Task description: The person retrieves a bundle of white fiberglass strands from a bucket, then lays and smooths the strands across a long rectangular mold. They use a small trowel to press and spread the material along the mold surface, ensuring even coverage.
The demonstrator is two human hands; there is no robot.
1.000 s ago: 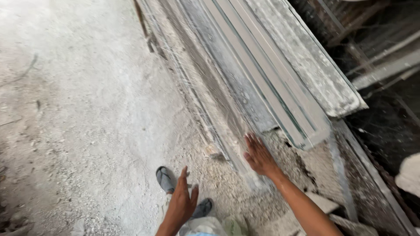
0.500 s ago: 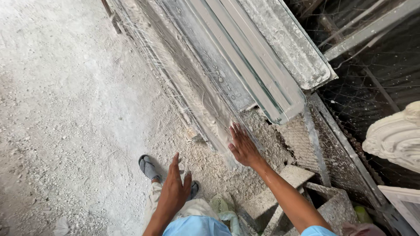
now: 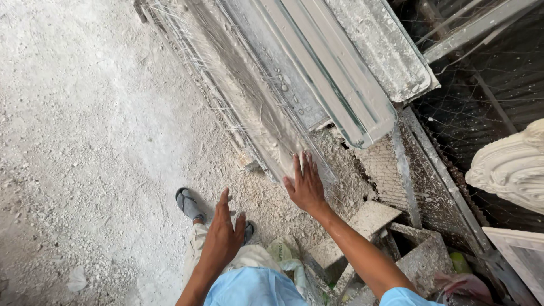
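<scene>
Dusty fibre-strewn mould strip (image 3: 249, 107), slanted

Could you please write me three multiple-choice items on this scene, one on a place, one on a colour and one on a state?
1. Where does the right hand rest?
A. on the lower end of the long dusty panel
B. on the sandal
C. on the white carved piece

2. What colour is the sandal?
A. red
B. grey
C. yellow

3. How is the left hand?
A. closed round a tool
B. flat on the ground
C. open and empty, fingers spread

Answers: 1 A, the palm and fingers lie flat on the end of the panel; 2 B, the sandal on the dusty ground is grey; 3 C, the hand is held out over the foot and grips nothing.
</scene>
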